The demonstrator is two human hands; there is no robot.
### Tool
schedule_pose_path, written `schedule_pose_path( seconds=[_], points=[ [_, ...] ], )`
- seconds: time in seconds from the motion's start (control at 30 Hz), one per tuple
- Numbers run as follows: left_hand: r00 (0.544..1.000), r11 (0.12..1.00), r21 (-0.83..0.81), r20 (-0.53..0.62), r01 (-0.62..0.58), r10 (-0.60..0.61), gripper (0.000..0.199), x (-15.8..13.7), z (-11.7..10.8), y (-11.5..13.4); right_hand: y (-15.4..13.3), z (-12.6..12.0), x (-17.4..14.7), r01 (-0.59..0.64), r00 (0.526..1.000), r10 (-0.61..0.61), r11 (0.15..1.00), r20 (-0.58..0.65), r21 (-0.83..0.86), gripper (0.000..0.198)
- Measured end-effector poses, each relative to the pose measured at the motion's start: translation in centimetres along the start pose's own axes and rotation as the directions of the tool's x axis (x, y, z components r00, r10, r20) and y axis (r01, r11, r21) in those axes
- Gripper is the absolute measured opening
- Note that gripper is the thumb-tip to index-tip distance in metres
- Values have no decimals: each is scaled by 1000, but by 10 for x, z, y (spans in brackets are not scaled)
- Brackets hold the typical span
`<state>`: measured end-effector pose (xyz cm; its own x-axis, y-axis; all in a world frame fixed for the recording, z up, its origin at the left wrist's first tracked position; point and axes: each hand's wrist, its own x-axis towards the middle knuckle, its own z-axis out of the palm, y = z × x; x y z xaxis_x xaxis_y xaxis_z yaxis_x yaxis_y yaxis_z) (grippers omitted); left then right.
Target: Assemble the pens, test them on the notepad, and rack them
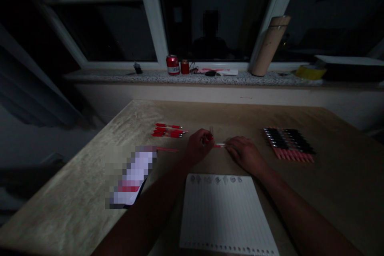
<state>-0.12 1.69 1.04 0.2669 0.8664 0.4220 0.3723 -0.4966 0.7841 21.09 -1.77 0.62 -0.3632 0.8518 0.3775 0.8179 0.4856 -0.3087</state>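
Between the fingers of my left hand [199, 145] a red-and-clear pen part [211, 132] is gripped, its clear end pointing up. My left fingers are curled closed. A thin red-and-clear pen piece [221, 145] lies low across the gap between my hands. The fingertips of my right hand [243, 151] close on its right end; their exact grip is dim. Left of my hands lie several red pens [168, 131] in a small group. A thin reddish stick [168, 149], perhaps a pencil or refill, is beside my left wrist.
A spiral notebook [225, 212] with small drawings lies in front of me. A phone [135, 178] with a lit screen is at left. Rows of black and pink pens [288, 144] sit at right. On the sill [150, 77] stand a red can [173, 65], a jar [185, 67] and a tall cylinder [270, 48].
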Motion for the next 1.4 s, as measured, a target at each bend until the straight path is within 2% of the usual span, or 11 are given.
schedule_pose_path(
  seconds=[0.2,0.37,0.53,0.7,0.83,0.97,1.07,1.17,1.23,1.3,1.4],
  points=[
    [999,1000,-2,34,20,-20,18,-3,1,2,-2,-2,11,8,1000,-9,1000,13,13,23],
    [1000,999,26,24,19,-19,18,-5,2,4,-1,1,27,36,992,-29,998,121,-52,23],
    [999,999,34,33,-3,2,20,-4,2,5,4,6,35,74,981,-67,997,183,-28,22],
    [997,999,36,77,28,-31,17,-3,4,7,10,10,33,70,985,-79,996,153,63,26],
    [996,1000,23,84,10,-12,16,-4,4,7,10,6,32,50,998,-54,981,17,189,28],
    [996,999,44,91,-1,-3,15,-4,6,8,5,-2,38,-21,989,90,875,-119,484,26],
    [996,995,96,86,-32,24,15,-4,7,9,-1,-7,45,-71,972,208,701,-108,710,26],
    [994,985,155,88,-71,58,13,-5,9,10,-10,-13,51,-54,971,226,537,-82,842,29],
    [992,980,176,102,-94,77,13,-5,9,12,-18,-18,53,-21,973,214,460,-88,888,29],
    [989,976,192,118,-107,85,14,-6,9,13,-24,-23,53,-27,975,209,423,-69,906,29],
    [987,971,214,136,-111,83,14,-6,10,14,-30,-28,51,-49,983,178,457,-37,888,30]
  ],
)
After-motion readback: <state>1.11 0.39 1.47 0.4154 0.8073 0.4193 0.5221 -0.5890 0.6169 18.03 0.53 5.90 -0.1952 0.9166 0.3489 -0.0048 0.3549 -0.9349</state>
